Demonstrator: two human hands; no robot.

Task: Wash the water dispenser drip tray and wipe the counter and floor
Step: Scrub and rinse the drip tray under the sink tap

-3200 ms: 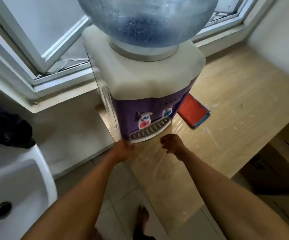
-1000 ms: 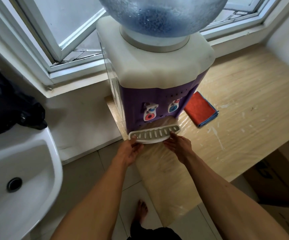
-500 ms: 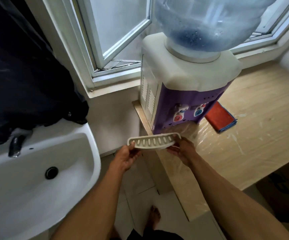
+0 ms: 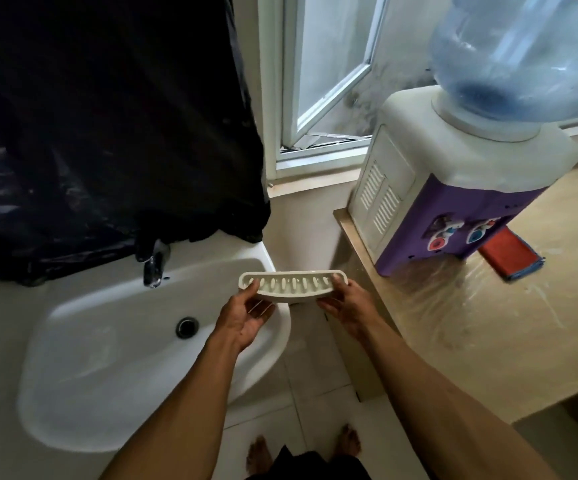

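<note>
Drip tray (image 4: 289, 285) is off the dispenser (image 4: 419, 188) now, held crosswise, left hand (image 4: 246, 315) and right hand (image 4: 344, 306) gripping its ends, sink (image 4: 114, 358) nearer the left.

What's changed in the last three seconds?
The tray, seated in the dispenser earlier, is out: left hand and right hand took its ends and carried it left, to the right rim of the sink. The cloth stays on the counter, the bottle on the dispenser.
</note>
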